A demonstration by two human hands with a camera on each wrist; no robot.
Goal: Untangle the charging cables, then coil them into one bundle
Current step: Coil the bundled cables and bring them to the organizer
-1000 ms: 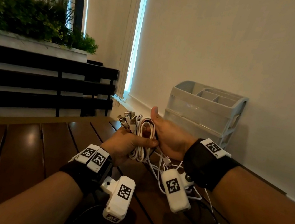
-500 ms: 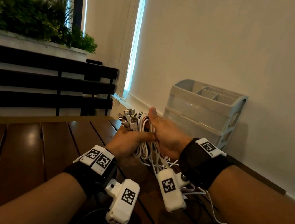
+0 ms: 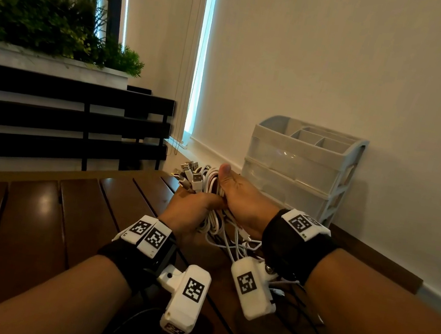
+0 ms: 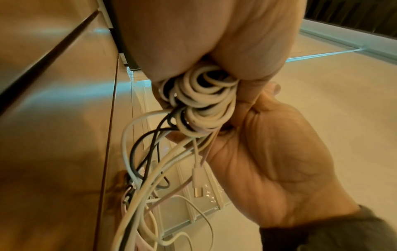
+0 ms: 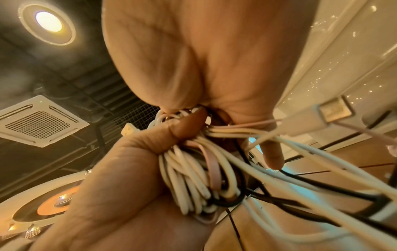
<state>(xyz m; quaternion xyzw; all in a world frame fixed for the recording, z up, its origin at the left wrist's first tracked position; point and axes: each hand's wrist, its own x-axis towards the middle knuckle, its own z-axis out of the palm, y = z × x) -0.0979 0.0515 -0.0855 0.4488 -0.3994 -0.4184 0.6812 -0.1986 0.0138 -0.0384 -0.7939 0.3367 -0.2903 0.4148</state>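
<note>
Cables sit as a half-made coil clamped between both hands above the tabletop, close to its far right corner. The left hand is wrapped round the coil from below. The right hand closes on it from the side, thumb up along the loops. A cluster of plugs sticks out at the top left. In the left wrist view the loops are mostly white with a black and a pinkish strand among them, and several loose tails hang free beneath.

Risk, as I judge it, lies in those tails: uneven in length and crossing one another, they could snag or re-knot if wound in together. Easing either grip to feed more cable could let the springy loops spread and slip out. Dangling plugs could also catch on a slat gap.

The tabletop is dark, glossy wooden slats. A grey drawer organiser stands against the pale wall; a dark slatted bench back and a planter lie to the left.
</note>
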